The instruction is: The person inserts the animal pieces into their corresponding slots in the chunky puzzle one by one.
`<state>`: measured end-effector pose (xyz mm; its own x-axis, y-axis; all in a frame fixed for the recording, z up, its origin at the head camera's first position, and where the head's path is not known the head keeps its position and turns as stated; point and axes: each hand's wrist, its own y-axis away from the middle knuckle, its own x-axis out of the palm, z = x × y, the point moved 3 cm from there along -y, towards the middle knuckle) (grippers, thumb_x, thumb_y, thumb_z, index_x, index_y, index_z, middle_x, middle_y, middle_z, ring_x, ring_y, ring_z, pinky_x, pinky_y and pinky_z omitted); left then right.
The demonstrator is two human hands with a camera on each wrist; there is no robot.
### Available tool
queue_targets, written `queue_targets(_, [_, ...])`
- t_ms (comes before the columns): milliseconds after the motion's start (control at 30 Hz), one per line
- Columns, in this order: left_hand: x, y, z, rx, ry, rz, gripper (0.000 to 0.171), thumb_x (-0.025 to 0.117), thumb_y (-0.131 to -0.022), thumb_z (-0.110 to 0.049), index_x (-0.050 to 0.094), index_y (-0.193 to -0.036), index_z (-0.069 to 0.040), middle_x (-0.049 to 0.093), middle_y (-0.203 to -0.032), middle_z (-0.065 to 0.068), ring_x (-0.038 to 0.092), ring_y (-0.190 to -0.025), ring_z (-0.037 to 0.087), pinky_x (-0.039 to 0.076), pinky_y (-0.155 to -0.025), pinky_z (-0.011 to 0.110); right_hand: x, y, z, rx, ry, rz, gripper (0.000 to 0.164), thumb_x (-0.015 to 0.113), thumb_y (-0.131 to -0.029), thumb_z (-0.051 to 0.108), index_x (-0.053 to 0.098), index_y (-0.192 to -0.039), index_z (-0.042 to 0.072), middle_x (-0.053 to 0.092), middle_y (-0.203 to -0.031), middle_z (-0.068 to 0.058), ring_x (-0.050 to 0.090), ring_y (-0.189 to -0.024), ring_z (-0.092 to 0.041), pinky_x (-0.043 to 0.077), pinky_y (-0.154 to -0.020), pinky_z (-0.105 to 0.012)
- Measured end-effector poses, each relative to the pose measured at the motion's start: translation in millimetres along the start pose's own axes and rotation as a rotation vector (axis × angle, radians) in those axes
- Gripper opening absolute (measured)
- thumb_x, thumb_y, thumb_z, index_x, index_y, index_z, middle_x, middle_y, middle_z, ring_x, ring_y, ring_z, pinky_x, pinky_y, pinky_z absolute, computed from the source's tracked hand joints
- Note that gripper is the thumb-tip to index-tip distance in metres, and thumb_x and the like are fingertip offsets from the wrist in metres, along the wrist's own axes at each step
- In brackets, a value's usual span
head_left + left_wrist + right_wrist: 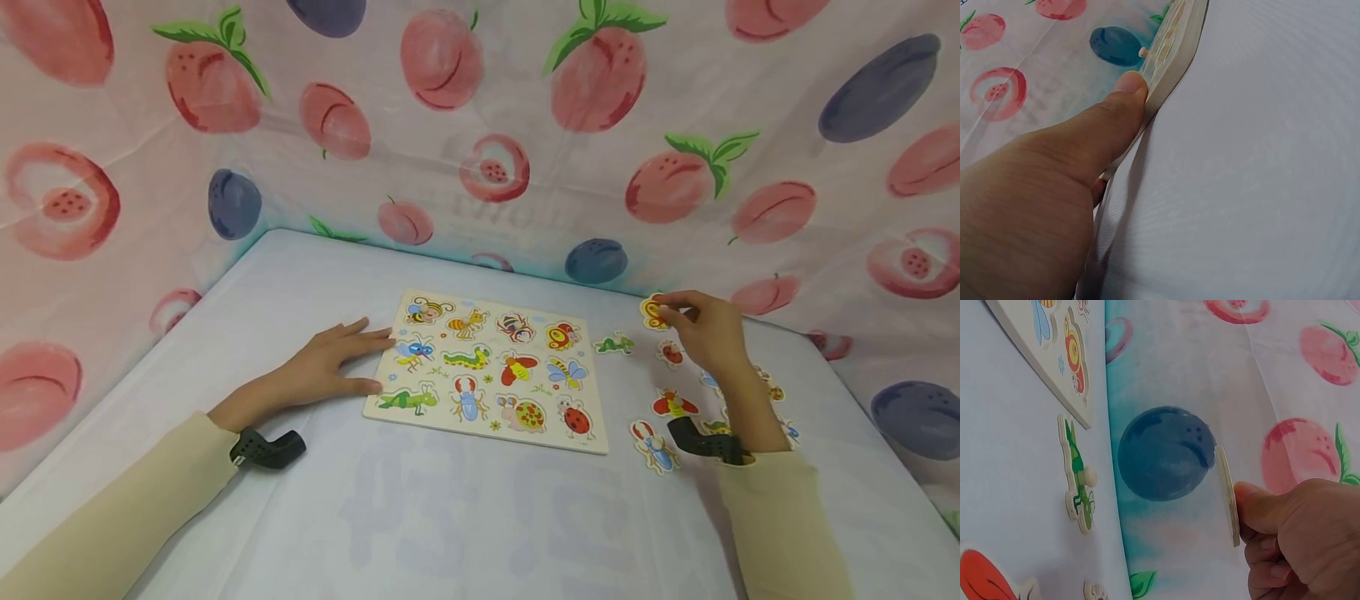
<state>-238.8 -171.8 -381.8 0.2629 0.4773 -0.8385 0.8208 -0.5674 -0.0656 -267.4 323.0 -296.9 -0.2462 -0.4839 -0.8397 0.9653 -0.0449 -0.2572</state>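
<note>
Pinched a red-and-yellow piece (651, 312) between thumb and curled fingers of the right hand (711, 329), raised toward two o'clock from the puzzle board (444, 417). Laid the left hand (328, 363), fingers straight and spread, against its nine o'clock edge, thumb touching too. Left the grasshopper piece (617, 342) lying near three o'clock, the blue beetle piece (655, 450) near four.

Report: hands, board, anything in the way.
Left hand touching left edge of puzzle board. Right hand pinching raised yellow piece. Green piece between that and board.
</note>
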Motion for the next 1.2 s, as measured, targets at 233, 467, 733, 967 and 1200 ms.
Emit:
queue_targets(233, [-0.1, 0.5, 0.1, -0.006, 0.000, -0.005, 0.071, 0.068, -0.083, -0.051, 0.047, -0.143, -0.019, 0.036, -0.151, -0.001, 0.012, -0.144, 0.031, 0.007, -0.112, 0.056, 5, 0, 6, -0.038, -0.011, -0.008, 0.027, 0.060, -0.096, 0.022, 0.068, -0.115, 0.004, 0.067, -0.095, -0.016, 0.051, -0.073, -0.025, 0.043, -0.047, -0.025])
queue_targets(467, [1.3, -0.3, 0.8, 0.007, 0.013, 0.001, 0.070, 0.068, -0.084, -0.050, 0.047, -0.143, -0.018, 0.035, -0.151, -0.002, 0.012, -0.144, 0.032, 0.007, -0.112, 0.055, 9, 2, 10, -0.086, -0.027, -0.007, 0.025, 0.060, -0.096, 0.021, 0.069, -0.113, 0.004, 0.068, -0.091, -0.015, 0.053, -0.070, -0.024, 0.043, -0.045, -0.025])
queue_targets(733, [0.3, -0.3, 0.7, 0.003, 0.010, 0.004, 0.070, 0.069, -0.084, -0.049, 0.048, -0.143, -0.018, 0.036, -0.151, -0.002, 0.013, -0.144, 0.033, 0.007, -0.111, 0.057, 17, 1, 17, -0.104, -0.016, -0.003, 0.025, 0.060, -0.096, 0.020, 0.069, -0.112, 0.004, 0.068, -0.094, -0.015, 0.054, -0.070, -0.025, 0.044, -0.048, -0.028])
queue_targets(967, [-0.2, -0.9, 1.3, 0.000, 0.007, 0.004, 0.071, 0.068, -0.083, -0.051, 0.047, -0.143, -0.019, 0.036, -0.151, -0.003, 0.012, -0.144, 0.032, 0.008, -0.112, 0.057, 20, -3, 24, -0.121, -0.012, -0.003, 0.025, 0.060, -0.096, 0.020, 0.069, -0.113, 0.005, 0.069, -0.092, -0.013, 0.052, -0.068, -0.024, 0.041, -0.048, -0.030])
queue_targets(1200, [-0.5, 0.7, 1.0, -0.003, 0.005, -0.007, 0.072, 0.069, -0.083, -0.051, 0.047, -0.143, -0.019, 0.037, -0.151, -0.001, 0.013, -0.144, 0.032, 0.008, -0.111, 0.057, 23, -8, 41, -0.076, -0.057, 0.029, 0.026, 0.060, -0.096, 0.021, 0.069, -0.115, 0.007, 0.068, -0.096, -0.012, 0.051, -0.074, -0.024, 0.042, -0.054, -0.029])
